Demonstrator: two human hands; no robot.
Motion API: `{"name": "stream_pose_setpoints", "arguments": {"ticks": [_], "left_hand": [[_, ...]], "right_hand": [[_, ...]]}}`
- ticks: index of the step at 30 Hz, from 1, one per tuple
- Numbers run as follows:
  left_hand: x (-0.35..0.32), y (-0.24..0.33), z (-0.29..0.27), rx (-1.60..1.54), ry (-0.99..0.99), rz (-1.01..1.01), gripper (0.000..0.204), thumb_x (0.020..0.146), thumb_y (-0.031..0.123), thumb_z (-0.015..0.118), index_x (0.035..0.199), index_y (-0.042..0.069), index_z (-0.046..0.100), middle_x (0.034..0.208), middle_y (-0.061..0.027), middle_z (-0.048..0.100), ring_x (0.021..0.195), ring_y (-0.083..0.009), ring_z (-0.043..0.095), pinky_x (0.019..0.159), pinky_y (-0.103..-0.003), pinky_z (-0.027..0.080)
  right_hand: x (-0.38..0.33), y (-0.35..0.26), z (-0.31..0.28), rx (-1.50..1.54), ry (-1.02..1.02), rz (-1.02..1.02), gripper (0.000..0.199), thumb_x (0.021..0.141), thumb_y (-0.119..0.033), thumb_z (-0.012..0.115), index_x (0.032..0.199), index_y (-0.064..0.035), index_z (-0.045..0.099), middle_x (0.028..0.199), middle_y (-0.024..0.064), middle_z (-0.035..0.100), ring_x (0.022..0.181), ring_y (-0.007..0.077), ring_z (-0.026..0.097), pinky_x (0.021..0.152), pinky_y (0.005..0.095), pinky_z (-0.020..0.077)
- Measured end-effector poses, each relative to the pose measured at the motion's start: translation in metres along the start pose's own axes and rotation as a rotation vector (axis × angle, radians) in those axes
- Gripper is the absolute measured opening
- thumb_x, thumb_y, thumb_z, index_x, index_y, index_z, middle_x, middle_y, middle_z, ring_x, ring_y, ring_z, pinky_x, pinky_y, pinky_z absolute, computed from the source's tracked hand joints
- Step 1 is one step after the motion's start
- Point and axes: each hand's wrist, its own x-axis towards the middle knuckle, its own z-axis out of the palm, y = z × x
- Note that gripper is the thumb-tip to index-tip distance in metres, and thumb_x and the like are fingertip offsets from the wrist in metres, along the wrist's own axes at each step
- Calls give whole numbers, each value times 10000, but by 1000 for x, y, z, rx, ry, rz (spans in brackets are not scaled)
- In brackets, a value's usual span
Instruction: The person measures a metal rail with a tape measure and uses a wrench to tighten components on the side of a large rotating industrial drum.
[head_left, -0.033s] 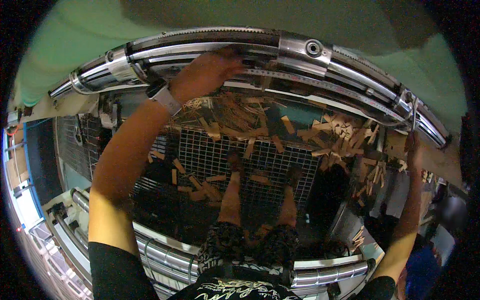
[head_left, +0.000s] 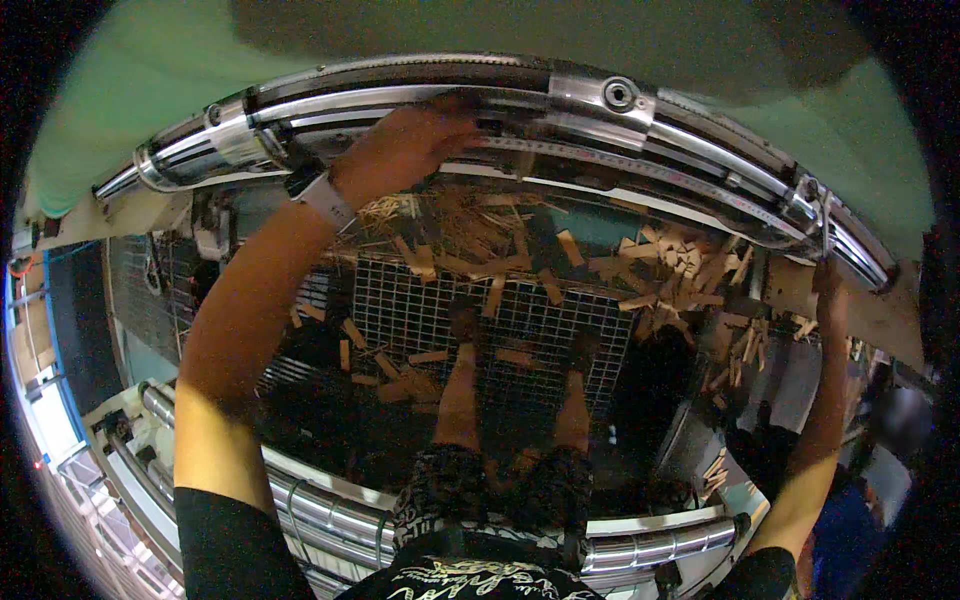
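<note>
A long, shiny metal shaft assembly (head_left: 695, 160) crosses in front of me, curved by the lens. My left hand (head_left: 415, 140), a watch (head_left: 320, 195) on its wrist, lies on it left of the bolted metal collar (head_left: 598, 108). Its fingers reach to the right and look apart, though their tips are dark against the shaft. Just beside them a pale strip with measuring marks (head_left: 610, 158) runs along the near side. My right hand (head_left: 830, 275) is at the shaft's right end, below a thin loop (head_left: 828, 215); its fingers are too dark to make out.
Green sheet material (head_left: 130, 110) spreads beyond the shaft. Cardboard-like strips (head_left: 685, 260) lie scattered below, partly over a metal grating (head_left: 400, 305) under my feet. Behind me run shiny rollers (head_left: 660, 548). A person in blue (head_left: 845, 530) is at the lower right.
The whole view has shifted very slightly. Both hands keep their places along the shaft.
</note>
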Motion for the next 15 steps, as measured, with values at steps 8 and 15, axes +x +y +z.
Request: {"name": "stream_pose_setpoints", "arguments": {"ticks": [8, 15], "left_hand": [[2, 3, 3, -91, -167, -235, 183, 825, 159, 548, 960, 37, 550, 1007, -164, 550, 885, -352, 555, 734, -415, 463], [-9, -4, 2, -37, -31, -185, 127, 815, 85, 542, 914, 6, 553, 972, -187, 566, 886, -387, 541, 760, -406, 459]], "right_hand": [[3, 6, 15, -189, 265, 36, 550, 908, -494, 259, 1074, -31, 508, 843, 83, 560, 741, 177, 483, 682, 312, 375], [1, -66, 58, -430, 290, 8, 264, 927, -182, 318, 1048, -38, 504, 897, 124, 593, 824, 264, 570, 740, 366, 432]]}}
